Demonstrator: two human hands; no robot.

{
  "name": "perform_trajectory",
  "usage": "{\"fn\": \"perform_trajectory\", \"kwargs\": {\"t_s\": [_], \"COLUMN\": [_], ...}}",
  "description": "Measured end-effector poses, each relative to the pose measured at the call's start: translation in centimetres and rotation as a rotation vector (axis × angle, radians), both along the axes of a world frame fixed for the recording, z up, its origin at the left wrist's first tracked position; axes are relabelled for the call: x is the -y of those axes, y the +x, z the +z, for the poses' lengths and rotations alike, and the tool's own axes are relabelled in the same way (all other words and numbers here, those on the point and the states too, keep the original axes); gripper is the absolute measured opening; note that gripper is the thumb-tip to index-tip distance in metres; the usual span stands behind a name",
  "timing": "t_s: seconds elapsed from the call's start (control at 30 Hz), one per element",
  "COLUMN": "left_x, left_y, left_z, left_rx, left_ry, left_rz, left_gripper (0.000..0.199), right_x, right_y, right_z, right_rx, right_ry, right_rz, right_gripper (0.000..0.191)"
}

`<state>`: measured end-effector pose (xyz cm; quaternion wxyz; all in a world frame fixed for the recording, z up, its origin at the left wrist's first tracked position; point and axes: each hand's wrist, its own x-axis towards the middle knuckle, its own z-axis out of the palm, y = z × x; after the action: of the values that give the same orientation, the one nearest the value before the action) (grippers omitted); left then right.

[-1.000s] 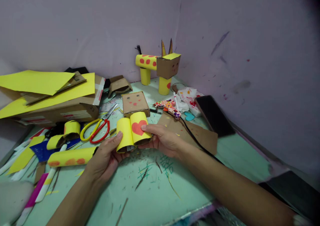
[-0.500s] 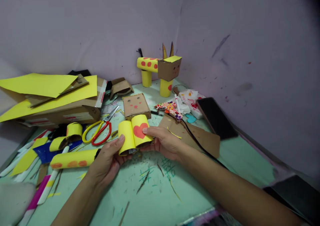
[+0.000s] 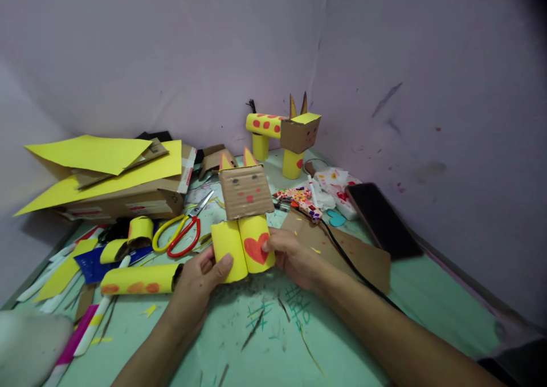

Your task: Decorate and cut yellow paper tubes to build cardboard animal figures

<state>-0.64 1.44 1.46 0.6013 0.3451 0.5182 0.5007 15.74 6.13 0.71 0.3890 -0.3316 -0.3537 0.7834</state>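
Observation:
Both hands hold a cardboard animal figure above the green table. Its body is two yellow paper-covered tubes side by side, the right one marked with a red heart [image 3: 257, 249]. On top sits a cardboard head [image 3: 247, 192] with a drawn face and two pointed yellow ears. My left hand [image 3: 205, 276] grips the plain yellow tube [image 3: 229, 250] from the left, thumb on its front. My right hand [image 3: 294, 257] pinches the heart tube from the right, thumb at the heart's edge; its other fingers are mostly hidden behind. Left of my left hand lies a yellow tube with orange spots [image 3: 137, 280].
Scissors [image 3: 183, 230] with red and yellow handles lie behind my left hand. A cardboard box [image 3: 128, 204] bears yellow sheets at the left. A finished-looking spotted animal [image 3: 299, 133] stands in the corner. Right are a glue gun [image 3: 305, 202] with black cord, cardboard [image 3: 342, 247] and a phone [image 3: 382, 219].
The figure has been tipped upright, so its face and ears now show and the open tube ends no longer do. Both hands turned with it, keeping their hold; the view shifted slightly.

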Motion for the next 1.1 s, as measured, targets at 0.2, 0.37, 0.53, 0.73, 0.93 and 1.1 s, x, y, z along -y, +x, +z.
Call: {"fn": "perform_trajectory", "kwargs": {"t_s": [0.2,0.37,0.53,0.73,0.93,1.1], "left_x": [0.3,0.3,0.3,0.4,0.3,0.6], "left_y": [0.2,0.2,0.1,0.2,0.1,0.1], "left_z": [0.9,0.8,0.2,1.0,0.4,-0.1], "left_rx": [-0.194,-0.204,-0.186,-0.191,-0.195,-0.224], "left_ry": [0.056,0.055,0.065,0.064,0.126,0.187], "left_rz": [-0.012,-0.043,-0.035,-0.015,-0.033,-0.011], "left_gripper": [0.064,0.063,0.055,0.053,0.056,0.050], "right_x": [0.3,0.3,0.3,0.3,0.4,-0.7], "right_y": [-0.1,-0.2,-0.2,-0.1,0.2,0.2], "right_z": [0.2,0.0,0.0,-0.2,0.2,1.4], "right_rx": [-0.011,-0.018,-0.018,-0.002,0.036,0.153], "right_ry": [-0.001,-0.019,-0.021,0.042,0.165,0.305], "right_rz": [0.009,0.016,0.025,0.027,-0.015,-0.074], "right_gripper": [0.019,0.019,0.022,0.031,0.031,0.033]}}
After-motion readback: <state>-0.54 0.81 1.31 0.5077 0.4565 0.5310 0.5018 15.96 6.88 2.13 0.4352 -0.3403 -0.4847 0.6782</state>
